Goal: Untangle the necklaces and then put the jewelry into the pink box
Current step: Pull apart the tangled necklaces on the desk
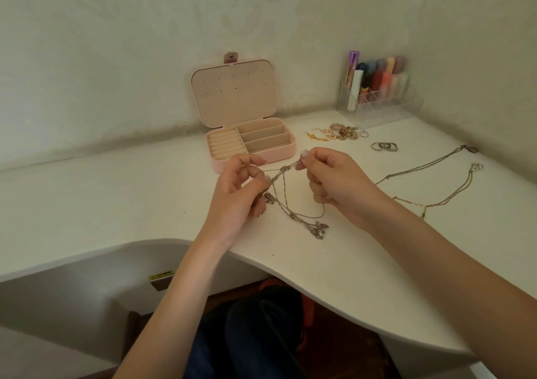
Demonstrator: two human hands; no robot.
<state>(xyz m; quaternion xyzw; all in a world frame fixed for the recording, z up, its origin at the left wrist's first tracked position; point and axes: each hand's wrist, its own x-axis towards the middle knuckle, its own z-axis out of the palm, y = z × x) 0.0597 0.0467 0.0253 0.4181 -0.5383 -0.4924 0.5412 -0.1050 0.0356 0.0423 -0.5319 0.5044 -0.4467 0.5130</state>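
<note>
Above the white bench (116, 198), the left hand (241, 192) and right hand (334, 181) each pinch the tangled necklaces (293, 204) between curled fingers, in front of the open pink box (250, 143).

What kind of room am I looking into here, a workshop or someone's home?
Most likely a home, probably a bedroom dressing table. A clear organizer of lipsticks stands against the patterned wallpaper, and an open pink box sits on the white curved desk beside loose earrings and rings.
</note>
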